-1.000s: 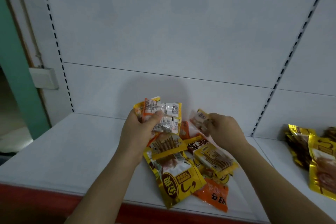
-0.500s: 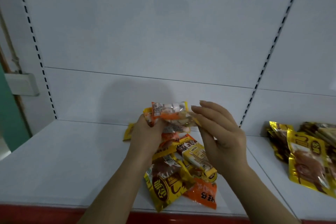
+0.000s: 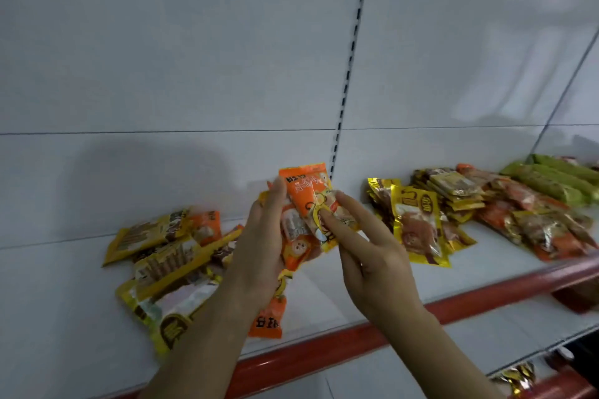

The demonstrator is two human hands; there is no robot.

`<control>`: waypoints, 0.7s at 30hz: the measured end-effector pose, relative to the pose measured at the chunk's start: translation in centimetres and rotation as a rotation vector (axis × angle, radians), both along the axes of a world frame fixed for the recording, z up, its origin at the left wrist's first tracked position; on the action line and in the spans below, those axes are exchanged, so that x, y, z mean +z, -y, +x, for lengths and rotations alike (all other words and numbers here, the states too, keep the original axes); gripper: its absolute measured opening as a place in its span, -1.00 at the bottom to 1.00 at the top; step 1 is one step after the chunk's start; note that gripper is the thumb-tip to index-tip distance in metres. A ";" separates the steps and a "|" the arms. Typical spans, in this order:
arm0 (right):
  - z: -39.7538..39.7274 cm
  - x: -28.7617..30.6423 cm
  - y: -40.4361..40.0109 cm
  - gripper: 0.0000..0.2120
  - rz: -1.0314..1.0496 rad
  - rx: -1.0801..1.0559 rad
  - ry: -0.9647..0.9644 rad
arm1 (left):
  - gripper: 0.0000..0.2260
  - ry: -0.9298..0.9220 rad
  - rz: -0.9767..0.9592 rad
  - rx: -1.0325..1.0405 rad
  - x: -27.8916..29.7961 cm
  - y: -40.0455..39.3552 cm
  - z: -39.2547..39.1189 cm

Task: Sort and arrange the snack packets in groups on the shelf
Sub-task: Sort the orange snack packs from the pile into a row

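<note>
Orange snack packets (image 3: 303, 204) are gripped as a small bunch in the left hand (image 3: 259, 249) above the shelf (image 3: 324, 298); the right hand (image 3: 366, 249), no longer spread, now pinches the front one; sorted rows (image 3: 505, 204) have come into view, suggesting placement there.

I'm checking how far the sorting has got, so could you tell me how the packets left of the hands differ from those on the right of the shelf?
The left pile is a loose jumble of yellow and orange packets overlapping at odd angles; the right-hand packets lie in rows by kind: yellow, orange, then green. The left pile has no green packets. Both rest on the same white shelf with its red edge.
</note>
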State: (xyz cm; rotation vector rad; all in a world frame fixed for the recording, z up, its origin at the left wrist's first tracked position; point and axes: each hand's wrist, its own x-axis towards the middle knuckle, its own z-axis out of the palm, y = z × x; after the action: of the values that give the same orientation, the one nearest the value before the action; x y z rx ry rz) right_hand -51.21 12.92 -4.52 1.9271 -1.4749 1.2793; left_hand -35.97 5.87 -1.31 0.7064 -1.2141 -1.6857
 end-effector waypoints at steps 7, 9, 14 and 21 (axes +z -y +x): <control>-10.0 1.5 -8.3 -0.66 0.113 -0.063 0.467 | -0.74 0.145 -0.125 -0.038 -0.5 -6.1 -12.4; -14.4 1.6 -11.1 -0.69 0.184 -0.172 0.545 | -0.78 0.148 -0.142 -0.094 -0.8 -8.9 -17.1; -24.9 2.2 -18.0 -0.55 0.334 -0.211 0.759 | -0.53 0.190 -0.264 -0.088 -1.8 -14.4 -28.5; -35.5 2.0 -21.0 -0.58 0.240 -0.321 0.917 | -0.40 0.302 -0.174 -0.067 -1.6 -17.7 -39.1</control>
State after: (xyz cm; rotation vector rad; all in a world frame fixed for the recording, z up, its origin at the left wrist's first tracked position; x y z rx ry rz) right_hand -86.70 33.91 -2.49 1.1323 -2.3241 2.0118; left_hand -75.11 23.54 -2.94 0.8412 -1.5899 -1.5403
